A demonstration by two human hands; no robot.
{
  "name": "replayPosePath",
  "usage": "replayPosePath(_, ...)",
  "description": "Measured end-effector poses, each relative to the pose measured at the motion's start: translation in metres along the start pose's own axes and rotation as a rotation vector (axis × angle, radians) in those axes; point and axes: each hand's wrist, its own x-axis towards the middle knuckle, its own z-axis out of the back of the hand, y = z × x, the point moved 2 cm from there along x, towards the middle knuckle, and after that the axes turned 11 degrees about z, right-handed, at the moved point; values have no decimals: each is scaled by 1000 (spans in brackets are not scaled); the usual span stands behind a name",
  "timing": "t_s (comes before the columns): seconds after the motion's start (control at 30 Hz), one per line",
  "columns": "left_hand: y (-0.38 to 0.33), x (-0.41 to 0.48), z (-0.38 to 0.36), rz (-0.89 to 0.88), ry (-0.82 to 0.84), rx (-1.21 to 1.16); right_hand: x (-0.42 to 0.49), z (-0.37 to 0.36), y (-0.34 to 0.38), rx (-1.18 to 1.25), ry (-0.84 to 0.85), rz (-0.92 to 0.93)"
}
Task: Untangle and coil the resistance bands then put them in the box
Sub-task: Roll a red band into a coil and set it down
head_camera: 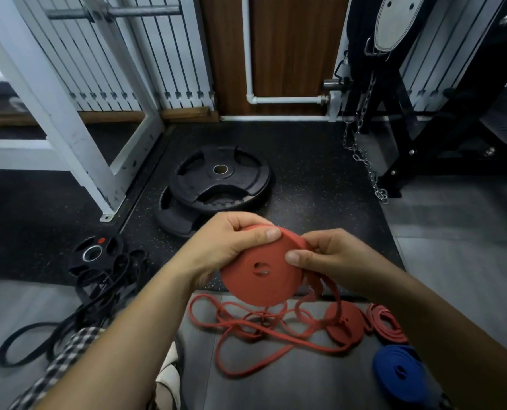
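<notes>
Item: left hand, centre of the frame; fingers curled round the upper left rim of the red coil, thumb pressed flat on its face; a firm hold.

Item: right hand, just right of centre; thumb and fingers pinching the coil's right rim, where the free tail leaves the winding; nothing else in this hand.

Item: red coil; a flat disc, face tilted toward me, small hole at its middle; held between both hands, clear of the floor.

Item: free tail; drops from the right rim, under my right hand, down and leftward to the loose red loops on the floor, lower centre; its long run lies below the grip, so I judge my right hand the nearer to feed it while the left turns the disc.

Further out: a finished red coil and a folded red band, lower right; a blue band, coiled, lower right corner; black bands, tangled, lower left; weight plates, upper centre.

Box: not in view.
</notes>
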Motion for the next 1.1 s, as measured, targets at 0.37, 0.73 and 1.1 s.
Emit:
replayPosePath(0.37,2,8,-3,-73,-364,-524,2,-8,-1,279,-246,78)
replayPosePath(0.73,13,11,-15,27,-347,-871,9,-23,-3,531,-380,52)
replayPosePath(1.1,2,3,-8,88,-43,-183,-2,2,1,381,-93,-18)
